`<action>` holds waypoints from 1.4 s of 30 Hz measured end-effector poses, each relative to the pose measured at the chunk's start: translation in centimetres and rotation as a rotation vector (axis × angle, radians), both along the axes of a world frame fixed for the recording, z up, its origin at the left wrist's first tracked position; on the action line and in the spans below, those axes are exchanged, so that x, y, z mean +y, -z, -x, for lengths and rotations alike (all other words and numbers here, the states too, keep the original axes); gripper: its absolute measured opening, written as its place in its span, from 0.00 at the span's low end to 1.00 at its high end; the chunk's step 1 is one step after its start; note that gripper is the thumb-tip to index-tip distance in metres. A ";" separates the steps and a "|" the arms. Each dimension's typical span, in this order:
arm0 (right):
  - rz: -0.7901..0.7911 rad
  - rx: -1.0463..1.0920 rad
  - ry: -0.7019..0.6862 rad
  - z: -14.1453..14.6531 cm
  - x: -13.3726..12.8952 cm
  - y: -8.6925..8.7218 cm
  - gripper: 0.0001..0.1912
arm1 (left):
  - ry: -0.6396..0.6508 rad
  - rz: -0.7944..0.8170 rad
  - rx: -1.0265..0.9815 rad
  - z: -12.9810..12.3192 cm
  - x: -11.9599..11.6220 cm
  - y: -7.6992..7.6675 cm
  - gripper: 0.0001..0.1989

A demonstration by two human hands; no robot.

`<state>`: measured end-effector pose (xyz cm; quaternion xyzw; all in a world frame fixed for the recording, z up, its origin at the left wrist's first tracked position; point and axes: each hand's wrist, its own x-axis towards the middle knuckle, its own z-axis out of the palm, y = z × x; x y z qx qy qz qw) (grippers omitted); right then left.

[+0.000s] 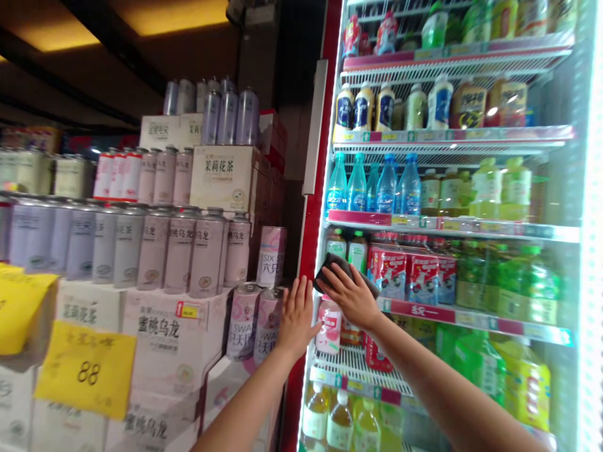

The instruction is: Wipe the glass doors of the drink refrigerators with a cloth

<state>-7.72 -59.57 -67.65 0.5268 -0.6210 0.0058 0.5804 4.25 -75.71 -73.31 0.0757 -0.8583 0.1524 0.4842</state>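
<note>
My right hand point(351, 295) presses a dark grey cloth point(335, 267) against the glass door of a lit drinks cooler, near the door's left side. Its fingers lie stretched over the cloth, which sticks out past them at the top and right. My left hand point(298, 317) is flat with its fingers apart, at the red door frame point(294, 389), just left of the cloth; it holds nothing. Behind the glass, close to my right hand, stand a pink-labelled bottle point(328, 329) and red drink packs point(389, 273).
Left of the cooler, tall cans point(207, 251) stand in rows on stacked white cartons point(174, 333). Two more cans point(244, 320) stand close to my left hand. A yellow price sign point(85, 369) hangs in front. A pale door handle point(315, 125) runs up the red frame.
</note>
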 end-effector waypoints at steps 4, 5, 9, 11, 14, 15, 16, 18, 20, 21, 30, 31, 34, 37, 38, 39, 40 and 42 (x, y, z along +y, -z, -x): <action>0.148 -0.062 0.071 1.8 2.2 -6.8 0.28 | 0.010 0.044 0.045 1.0 1.2 -1.9 0.52; 0.227 -0.089 0.099 2.4 3.5 -7.7 0.28 | 0.017 0.054 0.050 1.3 1.6 -2.3 0.52; 0.487 -0.169 0.188 3.6 9.0 -4.2 0.30 | 0.026 0.063 0.034 2.2 3.1 -2.8 0.54; 0.468 -0.168 0.203 3.2 10.3 -0.6 0.33 | 0.033 0.068 0.020 2.6 3.8 -2.7 0.56; 0.190 -0.102 0.177 2.5 10.3 0.8 0.35 | 0.086 0.084 0.017 3.1 5.0 -3.1 0.58; 0.120 -0.089 0.173 2.4 10.1 -0.2 0.34 | 0.105 0.086 0.020 3.4 5.5 -3.4 0.58; 0.096 -0.088 0.178 2.6 10.1 -1.8 0.33 | 0.122 0.088 0.025 3.7 6.1 -3.8 0.59; 0.165 -0.119 0.213 3.5 10.8 -5.6 0.31 | 0.152 0.099 0.028 4.5 7.3 -4.6 0.60; 0.299 -0.162 0.253 4.7 12.5 -7.8 0.29 | 0.174 0.125 0.019 5.1 8.4 -5.0 0.60; 0.378 -0.181 0.268 5.3 13.6 -7.8 0.29 | 0.182 0.137 0.013 5.3 8.8 -5.0 0.60; 0.243 -0.160 0.308 5.2 17.7 1.5 0.33 | 0.243 0.208 -0.029 6.6 11.5 -4.3 0.60; 0.222 -0.161 0.304 5.4 17.8 0.2 0.33 | 0.253 0.203 -0.022 7.1 12.1 -4.7 0.59; 0.366 -0.204 0.314 7.0 19.9 -3.9 0.30 | 0.285 0.210 -0.022 8.3 14.1 -5.7 0.59; 0.654 -0.252 0.315 9.1 23.4 -3.4 0.30 | 0.312 0.247 -0.033 8.6 15.4 -6.1 0.60; 0.746 -0.256 0.309 9.5 24.4 -2.0 0.30 | 0.316 0.256 -0.032 8.6 15.5 -6.1 0.60; 0.816 -0.254 0.305 9.8 25.0 -0.2 0.31 | 0.316 0.262 -0.028 8.5 15.6 -6.1 0.59; 0.849 -0.249 0.308 9.7 25.3 1.7 0.32 | 0.314 0.267 -0.023 8.4 15.6 -6.0 0.58; 0.774 -0.236 0.332 9.1 25.0 4.5 0.33 | 0.313 0.279 -0.018 8.4 15.8 -5.8 0.57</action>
